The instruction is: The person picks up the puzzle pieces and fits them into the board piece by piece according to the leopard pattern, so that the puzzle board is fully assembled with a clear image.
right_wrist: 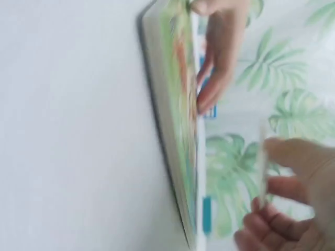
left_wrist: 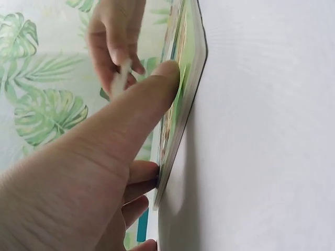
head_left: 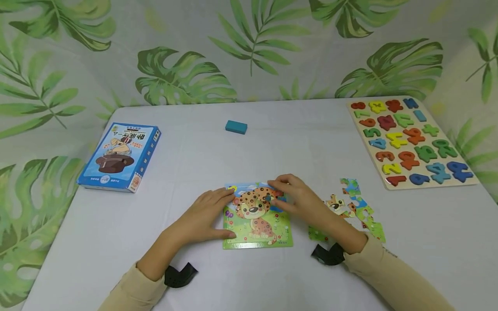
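Note:
A jigsaw puzzle board (head_left: 253, 235) with a spotted cartoon leopard on grass lies in front of me. My left hand (head_left: 202, 216) rests along its left side, fingers extended at the upper left corner and thumb on the lower left of the picture. Over the upper right part is my right hand (head_left: 299, 201), pinching a thin puzzle piece (right_wrist: 263, 167) between thumb and fingers. In the right wrist view that piece is edge-on and raised off the board, its printed face hidden. Several loose puzzle pieces (head_left: 365, 211) lie right of the board, partly behind my right forearm.
A blue game box (head_left: 116, 157) lies at the left of the white table. Toward the back is a teal block (head_left: 236, 127). A wooden board with colourful numbers and letters (head_left: 412, 142) occupies the right side. Leaf-printed cloth (head_left: 253, 52) hangs behind the table.

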Tool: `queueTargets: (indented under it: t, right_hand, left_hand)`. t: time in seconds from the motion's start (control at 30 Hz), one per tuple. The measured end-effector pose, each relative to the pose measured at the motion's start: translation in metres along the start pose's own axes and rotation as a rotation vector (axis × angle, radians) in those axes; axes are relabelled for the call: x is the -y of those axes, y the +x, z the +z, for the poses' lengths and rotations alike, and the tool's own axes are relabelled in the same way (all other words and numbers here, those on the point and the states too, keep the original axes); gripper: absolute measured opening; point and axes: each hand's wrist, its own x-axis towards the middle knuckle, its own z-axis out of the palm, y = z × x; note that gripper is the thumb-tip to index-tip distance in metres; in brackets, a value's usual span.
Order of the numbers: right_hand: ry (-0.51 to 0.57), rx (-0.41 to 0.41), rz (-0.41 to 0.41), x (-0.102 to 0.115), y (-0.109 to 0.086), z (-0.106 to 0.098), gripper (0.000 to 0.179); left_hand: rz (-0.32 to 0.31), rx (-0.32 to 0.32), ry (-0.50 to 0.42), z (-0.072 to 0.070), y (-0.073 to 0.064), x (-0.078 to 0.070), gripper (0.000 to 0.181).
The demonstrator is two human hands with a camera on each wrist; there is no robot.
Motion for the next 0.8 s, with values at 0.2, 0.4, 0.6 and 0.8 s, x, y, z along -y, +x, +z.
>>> queueTargets:
  t: [0.2, 0.4, 0.6, 0.8]
  right_hand:
    - [-0.1, 0.109, 0.029, 0.003, 0.014, 0.023, 0.045]
    - [-0.184, 0.129, -0.012, 0.001, 0.022, 0.031, 0.043]
    - [-0.181, 0.149, -0.02, 0.0, 0.026, 0.029, 0.042]
    - [-0.247, 0.221, 0.038, -0.001, 0.025, 0.024, 0.047]
  left_hand:
    - [-0.006, -0.001, 0.013, 0.0, 0.004, -0.002, 0.095]
    - [0.034, -0.012, 0.029, 0.001, 0.007, 0.001, 0.093]
    - [0.046, 0.006, 0.086, -0.002, 0.011, 0.0, 0.091]
    - [0.057, -0.006, 0.081, -0.002, 0.014, -0.001, 0.087]
